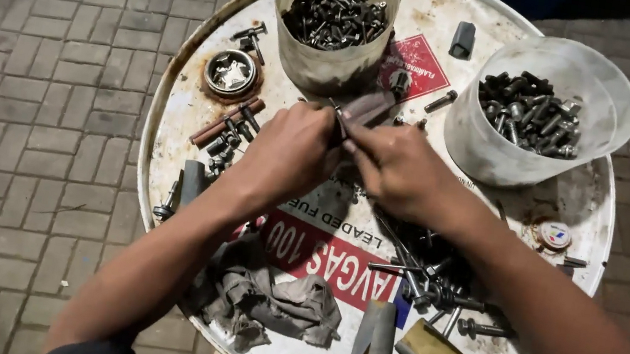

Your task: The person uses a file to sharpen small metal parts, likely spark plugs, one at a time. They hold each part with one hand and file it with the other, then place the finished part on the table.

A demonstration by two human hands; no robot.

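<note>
- Brick paving surrounds a white drum top that serves as the bench.
- Two plastic tubs of dark bolts stand at its far side: one centred, one to the right.
- Left hand and right hand meet, both pinched shut on one flat metal piece.
- One grey rag lies near; loose bolts are too many to count.

Drum top: centre of frame, bearing all items.
Tub of bolts: top centre, on drum.
Second tub of bolts: upper right, on drum.
Bung cap: upper left of drum, left of first tub.
Rag: lower centre.
Loose bolts: lower right, right of rag.
Left hand, right hand: centre, meeting below first tub.
</note>
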